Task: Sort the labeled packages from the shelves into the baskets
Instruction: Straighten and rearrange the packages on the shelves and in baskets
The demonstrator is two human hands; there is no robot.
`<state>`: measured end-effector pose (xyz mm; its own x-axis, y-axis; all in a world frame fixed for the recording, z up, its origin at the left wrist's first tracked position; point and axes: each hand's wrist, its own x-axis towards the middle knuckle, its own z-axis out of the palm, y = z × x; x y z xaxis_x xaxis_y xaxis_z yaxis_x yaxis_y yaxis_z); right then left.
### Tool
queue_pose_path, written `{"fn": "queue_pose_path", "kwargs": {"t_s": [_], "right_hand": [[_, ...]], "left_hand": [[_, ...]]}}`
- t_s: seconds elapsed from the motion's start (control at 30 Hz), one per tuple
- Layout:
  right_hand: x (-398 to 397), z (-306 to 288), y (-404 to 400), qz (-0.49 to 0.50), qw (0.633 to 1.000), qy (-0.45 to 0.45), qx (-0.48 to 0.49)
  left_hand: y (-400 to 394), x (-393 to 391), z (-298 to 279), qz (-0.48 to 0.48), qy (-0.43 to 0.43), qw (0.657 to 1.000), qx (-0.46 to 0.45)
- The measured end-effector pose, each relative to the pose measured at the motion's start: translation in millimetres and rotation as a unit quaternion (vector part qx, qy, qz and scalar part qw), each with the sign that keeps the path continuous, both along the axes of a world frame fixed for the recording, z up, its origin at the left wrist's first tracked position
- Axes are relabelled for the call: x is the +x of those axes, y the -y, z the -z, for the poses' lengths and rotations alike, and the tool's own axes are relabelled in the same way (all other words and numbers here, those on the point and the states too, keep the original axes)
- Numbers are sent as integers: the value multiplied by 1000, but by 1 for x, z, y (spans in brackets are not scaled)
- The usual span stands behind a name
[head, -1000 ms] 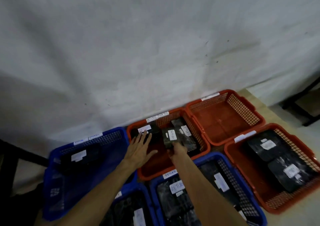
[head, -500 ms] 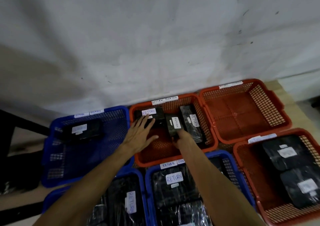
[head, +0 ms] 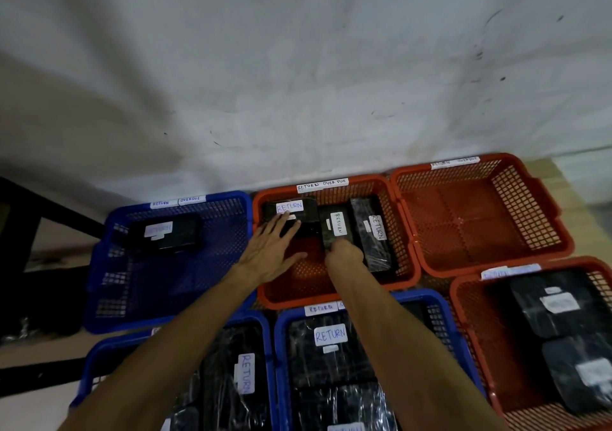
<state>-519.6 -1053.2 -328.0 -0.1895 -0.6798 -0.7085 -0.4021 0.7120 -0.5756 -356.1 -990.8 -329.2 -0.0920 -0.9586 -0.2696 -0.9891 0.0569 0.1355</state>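
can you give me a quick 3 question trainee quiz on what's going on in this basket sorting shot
1. True or false: the far right red plastic mesh basket holds no packages.
2. How many black wrapped packages lie in the middle red plastic mesh basket? A) one B) three C) five
3. Fill in: the left hand rests flat on the black package with the sideways RETURN label, while the right hand grips the ____ package of that row.

Key: 1 true. 2 B. 3 middle.
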Motion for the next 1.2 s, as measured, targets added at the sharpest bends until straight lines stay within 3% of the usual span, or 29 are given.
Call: {"fn": "queue_pose_path", "kwargs": {"t_s": [0.07,0.17,0.3,0.4,0.5,0.6,0.67,0.93,1.2], "right_hand": [[2,-12,0,48,995,54,62],[0,-20,0,219,953,193,76],[-5,-15,-2,246,948,171,112],[-16,-18,-12,114,977,159,82],[-21,-27,-25,-110,990,84,-41],[-9,-56,-43,-335,926,-3,-171],[8,-78,-58,-411,888,-17,-205],[112,-190,-137,-543,744,14,-390],[201,-277,-280,-604,633,81,-477]], "left_hand": [[1,-1,-1,-5,-4,1000,5],[1,0,-1,-4,-2,1000,7],[1,4,-2,1,3,1000,2],[-6,3,-12,-16,-18,999,-26],[-24,5,-31,-60,-57,995,-55],[-55,18,-59,-94,-85,987,-96],[-80,33,-81,-101,-86,984,-115],[-223,116,-187,-239,-86,952,-172],[-418,191,-251,-305,-108,919,-225]]}}
